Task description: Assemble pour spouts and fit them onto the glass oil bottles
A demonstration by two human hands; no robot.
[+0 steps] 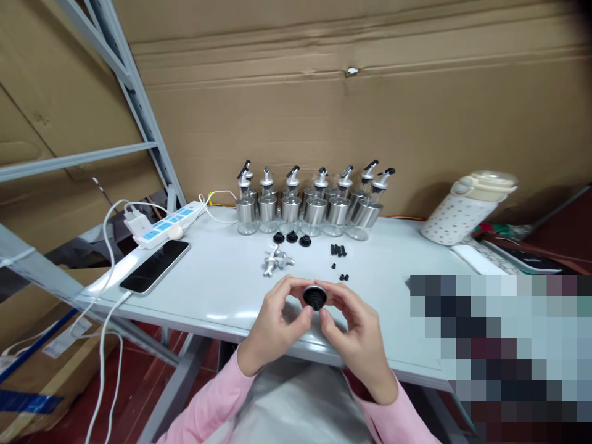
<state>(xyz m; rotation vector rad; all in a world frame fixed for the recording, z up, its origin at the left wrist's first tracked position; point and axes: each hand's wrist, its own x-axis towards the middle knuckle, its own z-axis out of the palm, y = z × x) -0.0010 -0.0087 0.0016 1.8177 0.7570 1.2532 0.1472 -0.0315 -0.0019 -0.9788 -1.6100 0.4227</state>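
My left hand (280,316) and my right hand (355,320) meet above the table's front edge. Between their fingertips they pinch a bottle pourer (315,297), its black ribbed stopper facing me and a silver rim behind it. The far side of the pourer is mostly hidden by my fingers. Just beyond my left hand lies a small pile of silver spout parts (276,259). Three black ribbed stoppers (291,237) sit behind that pile. Farther from my right hand are several short black tubes (338,250) and a few tiny black plugs (343,277).
Glass bottles with steel bands and pourer tops (290,208) stand in rows at the back. A phone (156,266) and a power strip (169,226) with white cables are on the left. A dotted flask (467,208) stands at right, before a blurred-out area.
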